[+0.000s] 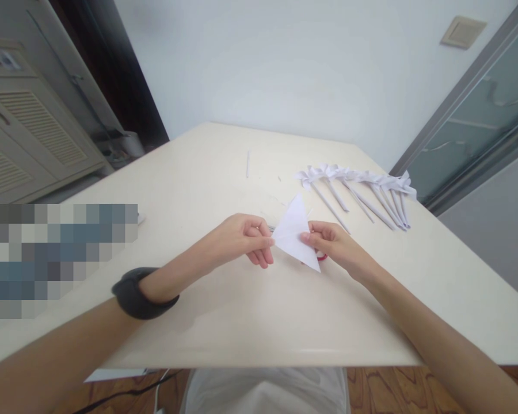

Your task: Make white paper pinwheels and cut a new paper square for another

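Both hands meet over the middle of the cream tabletop (224,172) and hold one folded white paper (294,233) between them, a little above the surface. The left hand (242,237) pinches the left edge of the paper with the thumb and the fingers closed on it; a dark band (140,294) sits on that wrist. The right hand (334,244) grips the right side of the paper in the same way. The paper has a triangle shape, with one point up and one point down toward the person. Something small and red (322,257) shows just under the right hand, touching the paper's lower edge; what it is I cannot tell. Beyond the paper, to its right, a row of white paper pinwheels (358,192) on thin sticks lies on the tabletop, well apart from the hands. A thin white strip (247,163) lies beyond the paper, to its left.
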Available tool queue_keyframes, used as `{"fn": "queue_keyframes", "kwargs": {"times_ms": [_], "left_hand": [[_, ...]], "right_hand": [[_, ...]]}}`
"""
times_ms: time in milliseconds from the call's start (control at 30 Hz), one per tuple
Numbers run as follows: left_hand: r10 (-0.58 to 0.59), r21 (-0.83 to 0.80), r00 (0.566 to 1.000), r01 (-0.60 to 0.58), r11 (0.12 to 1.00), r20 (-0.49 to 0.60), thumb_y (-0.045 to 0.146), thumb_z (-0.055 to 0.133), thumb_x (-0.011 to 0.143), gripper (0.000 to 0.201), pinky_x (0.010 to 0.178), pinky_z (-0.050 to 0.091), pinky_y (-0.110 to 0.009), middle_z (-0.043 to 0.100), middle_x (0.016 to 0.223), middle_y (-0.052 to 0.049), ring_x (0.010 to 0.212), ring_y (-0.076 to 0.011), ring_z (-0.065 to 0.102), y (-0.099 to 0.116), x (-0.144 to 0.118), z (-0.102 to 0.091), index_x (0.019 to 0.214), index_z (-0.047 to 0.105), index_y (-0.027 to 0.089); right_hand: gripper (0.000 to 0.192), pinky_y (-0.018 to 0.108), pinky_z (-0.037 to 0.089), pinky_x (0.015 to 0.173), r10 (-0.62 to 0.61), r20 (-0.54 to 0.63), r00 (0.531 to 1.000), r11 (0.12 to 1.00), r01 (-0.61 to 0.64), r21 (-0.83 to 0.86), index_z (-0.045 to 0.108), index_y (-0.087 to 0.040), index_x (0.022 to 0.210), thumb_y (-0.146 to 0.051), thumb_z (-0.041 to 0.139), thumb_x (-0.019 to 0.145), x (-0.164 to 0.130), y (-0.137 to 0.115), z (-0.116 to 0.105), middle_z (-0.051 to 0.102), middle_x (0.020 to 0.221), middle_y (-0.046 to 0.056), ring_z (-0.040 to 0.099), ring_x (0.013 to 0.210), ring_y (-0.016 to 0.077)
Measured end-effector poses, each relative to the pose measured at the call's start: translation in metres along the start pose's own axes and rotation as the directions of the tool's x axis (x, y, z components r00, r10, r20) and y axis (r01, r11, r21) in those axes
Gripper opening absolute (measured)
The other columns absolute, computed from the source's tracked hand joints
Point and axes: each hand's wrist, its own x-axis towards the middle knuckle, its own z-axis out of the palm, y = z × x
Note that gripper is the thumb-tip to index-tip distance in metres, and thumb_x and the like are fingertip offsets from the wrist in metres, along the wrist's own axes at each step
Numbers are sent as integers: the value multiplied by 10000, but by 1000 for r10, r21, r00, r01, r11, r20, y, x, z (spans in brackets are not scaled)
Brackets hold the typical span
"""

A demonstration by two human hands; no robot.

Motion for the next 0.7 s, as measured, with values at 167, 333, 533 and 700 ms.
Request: {"fn": "queue_keyframes", "kwargs": {"times_ms": [167,333,533,700], "left_hand": [[2,18,1000,-2,1000,-29,296,581,783,176,566,522,-262,700,657,-49,598,-166,660,3,1,-1,700,532,149],[38,43,996,-35,998,-84,311,582,786,192,583,526,-264,705,680,-49,603,-162,661,2,2,-4,698,532,149],[46,45,995,-42,998,-86,313,591,779,193,610,530,-274,703,691,-49,626,-163,663,-1,6,-7,701,529,148],[63,45,995,-60,997,-74,313,588,779,192,630,534,-287,701,699,-43,642,-165,665,-4,7,-6,696,511,158]], "right_hand": [[342,226,227,466,-31,-56,998,999,29,-38,384,-188,625,-430,531,815,-1,-1,0,377,531,-51,322,475,80],[263,227,257,477,-31,-10,999,998,30,-48,475,-178,721,-411,488,844,-1,-2,-1,457,611,-23,366,516,89],[262,221,196,461,-52,-23,998,995,50,-84,447,-175,683,-370,484,854,1,1,-1,350,567,-52,298,493,75],[250,217,228,464,-65,-40,997,989,59,-138,481,-175,719,-393,492,842,0,-1,2,397,615,-38,326,508,79]]}}
